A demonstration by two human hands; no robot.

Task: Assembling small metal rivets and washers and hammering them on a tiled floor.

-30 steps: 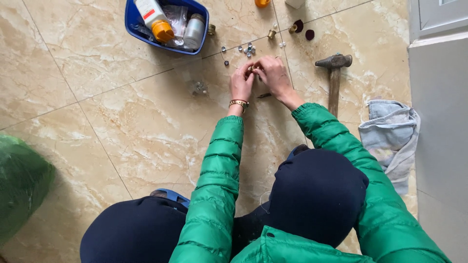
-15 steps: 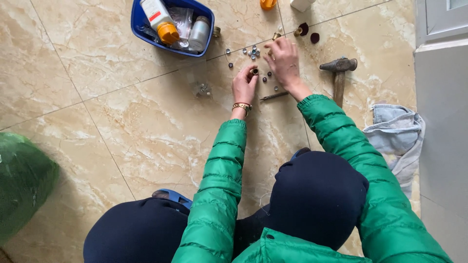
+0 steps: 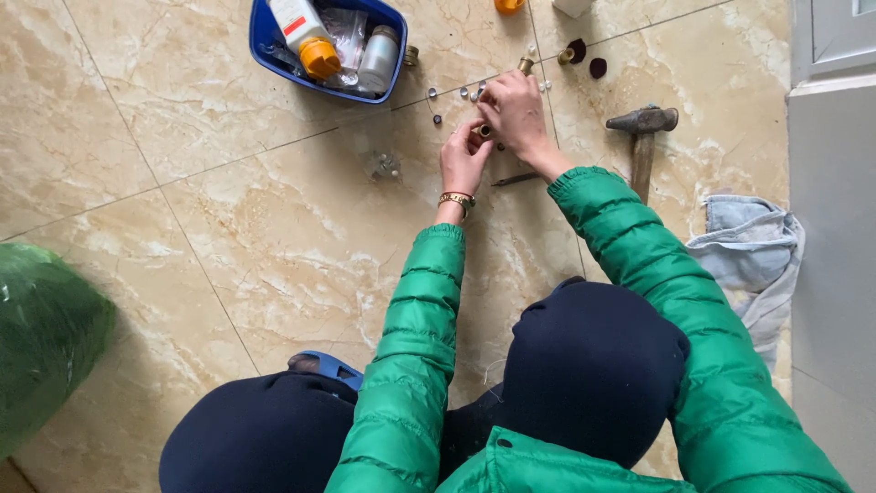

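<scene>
My left hand [image 3: 464, 157] pinches a small brass fitting [image 3: 484, 131] just above the tiled floor. My right hand [image 3: 516, 111] is closed over the same fitting from the right, fingers touching it. Several small metal nuts and rings [image 3: 461, 93] lie scattered on the tile just beyond both hands. A thin dark nail-like tool [image 3: 514, 180] lies on the floor under my right wrist. Both arms wear green padded sleeves, and a gold bracelet [image 3: 455, 199] circles my left wrist.
A blue tub [image 3: 270, 44] with bottles stands at the top left. A hammer [image 3: 644, 137] lies to the right, with a pale blue cloth [image 3: 750, 259] below it. A small clear bag of parts [image 3: 384, 166] sits left of the hands. A green bag [image 3: 46, 338] fills the left edge.
My right hand reached out to the scattered parts, then came back to my left hand. Both hands are again joined on the small brass fitting.
</scene>
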